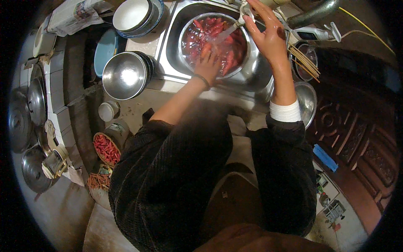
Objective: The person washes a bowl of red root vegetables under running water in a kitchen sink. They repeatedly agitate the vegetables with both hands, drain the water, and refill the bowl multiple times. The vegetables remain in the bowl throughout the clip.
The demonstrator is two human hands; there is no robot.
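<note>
A round metal basin (pixel 247 60) sits in the stainless steel sink (pixel 261 80), holding water and many red chili peppers (pixel 231 61). My left hand (pixel 208 65), with a dark band at the wrist, dips its fingers into the water over the peppers. Whether those fingers grip any pepper is hidden by the water. A stream pours from the faucet (pixel 241 21) into the basin. My right hand (pixel 267 34) is wet and has its thumb and fingers around the faucet's handle (pixel 247 9).
Left of the sink are stacked metal bowls (pixel 124 75), a white bowl (pixel 130 14) and a blue basin (pixel 105 52). More red chilies (pixel 106 148) fill a container on the floor. Chopsticks (pixel 303 61) and another metal bowl (pixel 307 100) stand at the right.
</note>
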